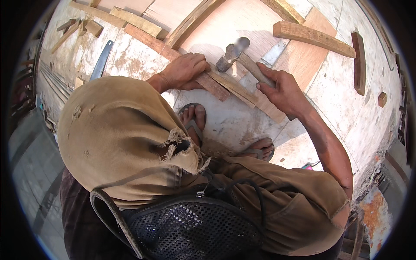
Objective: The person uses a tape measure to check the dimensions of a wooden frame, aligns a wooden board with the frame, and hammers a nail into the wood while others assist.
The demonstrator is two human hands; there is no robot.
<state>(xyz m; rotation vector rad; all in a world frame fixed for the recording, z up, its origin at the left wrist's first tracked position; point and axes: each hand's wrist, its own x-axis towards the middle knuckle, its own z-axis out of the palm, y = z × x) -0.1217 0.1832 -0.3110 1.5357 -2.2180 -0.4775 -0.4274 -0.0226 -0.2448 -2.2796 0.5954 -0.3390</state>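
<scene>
My right hand [281, 89] grips the wooden handle of a hammer [252, 67]. The hammer's metal head lies to the upper left of that hand, over the timber in front of me. Curled fingers of my left hand [185, 71] close over the wooden battens beside the hammer head. One is a reddish batten [213, 88], and a thinner, paler wooden strip [236, 90] runs alongside it. My left thumb is mostly hidden, as is any nail under the hammer head.
A plywood sheet [242, 21] framed with battens lies ahead. A loose wooden beam [314, 38] and a dark wood piece [359, 63] are at the right. A blue-grey saw blade [102, 60] and several wood offcuts [93, 28] lie left. My sandalled feet [193, 119] are just below the battens.
</scene>
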